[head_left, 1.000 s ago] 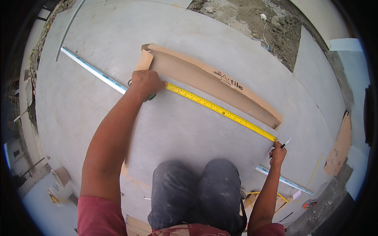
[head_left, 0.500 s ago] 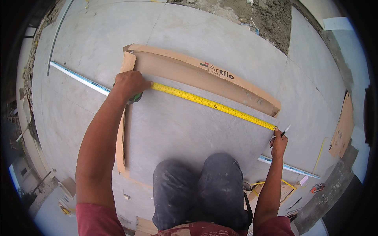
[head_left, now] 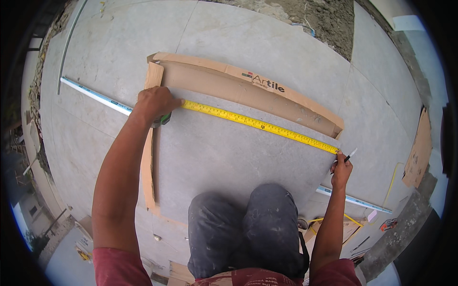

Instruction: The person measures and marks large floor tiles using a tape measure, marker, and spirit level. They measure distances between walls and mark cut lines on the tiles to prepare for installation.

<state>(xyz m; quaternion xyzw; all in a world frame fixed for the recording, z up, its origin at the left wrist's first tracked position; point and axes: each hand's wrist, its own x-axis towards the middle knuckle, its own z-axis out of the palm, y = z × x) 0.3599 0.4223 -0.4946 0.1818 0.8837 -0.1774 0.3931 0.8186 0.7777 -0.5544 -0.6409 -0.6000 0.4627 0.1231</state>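
Note:
A yellow tape measure blade (head_left: 262, 127) lies drawn out across a large grey tile (head_left: 229, 157), slanting down to the right near the tile's far edge. Around the green-and-black tape measure case (head_left: 165, 119), mostly hidden by my fingers, my left hand (head_left: 155, 102) is closed at the tile's left edge. At the right edge, my right hand (head_left: 341, 172) pinches the blade's end and also holds a black pen (head_left: 349, 157) with a pale tip, pointing up and right. Beneath the tile is an opened cardboard box (head_left: 205, 78), its flaps raised on the far and left sides.
My knees (head_left: 243, 224) rest at the tile's near side. A long white-and-blue straight bar (head_left: 95, 95) passes the box on the left, and a similar length (head_left: 362, 201) shows at right. Flattened cardboard (head_left: 417, 148) lies far right; rough wet mortar (head_left: 329, 24) borders the far floor.
The whole view has shifted slightly. The pen in my right hand has tilted a little flatter; both hands keep their hold on the tape measure.

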